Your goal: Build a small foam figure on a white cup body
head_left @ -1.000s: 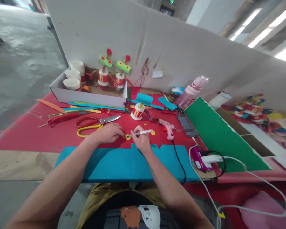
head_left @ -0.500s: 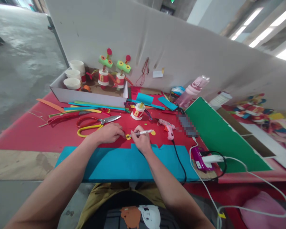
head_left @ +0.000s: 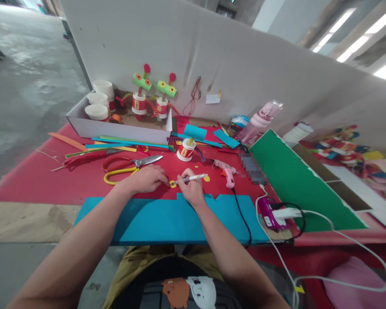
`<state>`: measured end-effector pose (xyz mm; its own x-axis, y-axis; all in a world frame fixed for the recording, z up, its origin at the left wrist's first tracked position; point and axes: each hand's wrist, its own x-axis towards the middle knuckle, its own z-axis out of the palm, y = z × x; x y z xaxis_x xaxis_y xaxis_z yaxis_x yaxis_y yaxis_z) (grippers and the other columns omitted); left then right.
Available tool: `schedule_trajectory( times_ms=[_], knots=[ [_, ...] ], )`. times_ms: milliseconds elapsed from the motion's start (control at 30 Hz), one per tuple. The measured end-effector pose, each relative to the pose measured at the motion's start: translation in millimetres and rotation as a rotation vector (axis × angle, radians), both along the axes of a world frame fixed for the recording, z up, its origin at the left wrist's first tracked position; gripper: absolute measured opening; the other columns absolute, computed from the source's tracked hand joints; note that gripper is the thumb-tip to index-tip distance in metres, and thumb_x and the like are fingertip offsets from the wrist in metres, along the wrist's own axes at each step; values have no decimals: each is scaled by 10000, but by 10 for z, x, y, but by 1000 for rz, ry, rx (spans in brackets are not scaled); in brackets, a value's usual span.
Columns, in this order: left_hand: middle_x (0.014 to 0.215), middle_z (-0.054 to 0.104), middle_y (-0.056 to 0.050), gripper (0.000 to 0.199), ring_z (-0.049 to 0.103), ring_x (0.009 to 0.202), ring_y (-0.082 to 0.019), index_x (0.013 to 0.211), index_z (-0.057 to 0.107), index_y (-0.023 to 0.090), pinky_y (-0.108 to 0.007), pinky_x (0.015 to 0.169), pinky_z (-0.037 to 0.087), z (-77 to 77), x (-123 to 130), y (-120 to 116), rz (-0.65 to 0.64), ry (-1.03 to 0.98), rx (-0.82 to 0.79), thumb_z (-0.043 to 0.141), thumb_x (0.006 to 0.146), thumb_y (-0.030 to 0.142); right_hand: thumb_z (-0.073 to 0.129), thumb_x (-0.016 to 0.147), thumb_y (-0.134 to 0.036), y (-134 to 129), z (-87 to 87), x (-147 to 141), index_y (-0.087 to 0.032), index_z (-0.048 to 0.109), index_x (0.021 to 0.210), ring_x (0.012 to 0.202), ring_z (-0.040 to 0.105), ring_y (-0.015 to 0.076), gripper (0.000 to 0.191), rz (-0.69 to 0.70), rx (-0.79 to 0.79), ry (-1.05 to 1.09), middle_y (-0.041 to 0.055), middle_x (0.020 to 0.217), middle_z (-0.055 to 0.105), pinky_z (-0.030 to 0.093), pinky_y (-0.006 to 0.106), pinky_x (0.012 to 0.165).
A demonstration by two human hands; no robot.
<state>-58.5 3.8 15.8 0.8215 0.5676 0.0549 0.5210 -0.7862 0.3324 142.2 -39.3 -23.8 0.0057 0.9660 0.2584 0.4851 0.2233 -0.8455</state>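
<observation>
Red tabletop [head_left: 83, 171]: right hand [head_left: 190, 185] (pen-gripping) angled leftward.

Red-covered tbl [head_left: 35, 182]: blue sheet [head_left: 170, 221] nr edge, yel discs [head_left: 173, 184], scissors [head_left: 149, 160], glue gun [head_left: 228, 174], wht box [head_left: 122, 131].

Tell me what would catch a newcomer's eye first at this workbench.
Probably the two figures with bright green heads, standing upright at the back by the long box. Next, the big green board slanting across the right side, and the blue sheet along the near edge. Between them all, the right hand holds a pen at a small yellow disc.
</observation>
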Motion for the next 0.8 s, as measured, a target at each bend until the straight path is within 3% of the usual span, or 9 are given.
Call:
schedule_trajectory(
  times_ms=[800],
  knots=[
    [849, 678, -40, 434, 605, 866, -187, 1027, 754, 275, -284, 814, 438, -5, 3, 12, -6, 17, 1, 464, 791, 53, 537, 855, -374, 8, -23, 2, -245, 424, 718, 597, 603, 167, 220, 35, -19, 19, -35, 577, 531, 417, 242, 541]
  ],
)
